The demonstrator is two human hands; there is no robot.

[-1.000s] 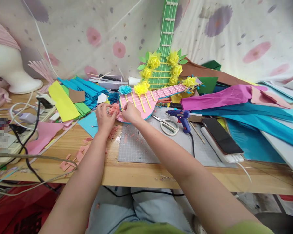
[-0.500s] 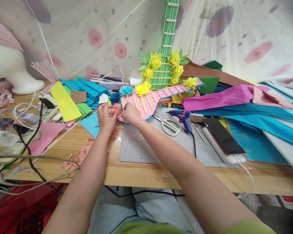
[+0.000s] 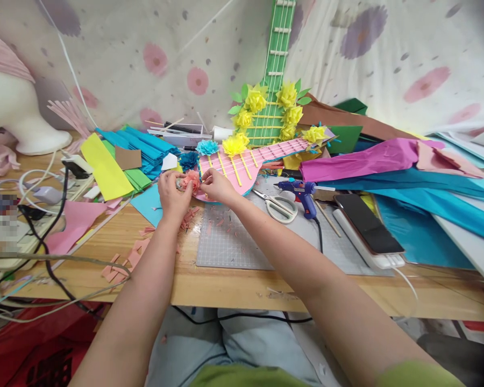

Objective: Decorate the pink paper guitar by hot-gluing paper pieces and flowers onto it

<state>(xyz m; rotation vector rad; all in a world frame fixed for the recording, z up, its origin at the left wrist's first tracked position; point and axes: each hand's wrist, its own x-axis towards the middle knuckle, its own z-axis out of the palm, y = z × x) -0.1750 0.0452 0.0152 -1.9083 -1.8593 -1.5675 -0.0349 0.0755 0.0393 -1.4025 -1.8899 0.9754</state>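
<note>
My left hand [image 3: 172, 193] and my right hand [image 3: 216, 186] meet over the table's middle, both pinched on a small salmon-pink paper flower [image 3: 190, 180]. The flower sits at the lower end of a pink paper guitar [image 3: 250, 161] with yellow strips, a yellow flower [image 3: 234, 145] and a light blue flower [image 3: 207, 148] on it. A darker blue flower [image 3: 189, 160] lies just behind my fingers. A green paper guitar [image 3: 275, 70] with yellow flowers leans upright behind.
A grey cutting mat [image 3: 229, 242] holds pink paper snippets, scissors [image 3: 280, 207] and a blue glue gun [image 3: 300, 192]. A phone [image 3: 367, 223] lies to the right among magenta and blue paper rolls [image 3: 367, 158]. Coloured sheets [image 3: 105, 164], cables and a power strip [image 3: 44, 193] crowd the left.
Both hands stay on the pink flower; the fingers have shifted slightly around it. The view has barely moved.
</note>
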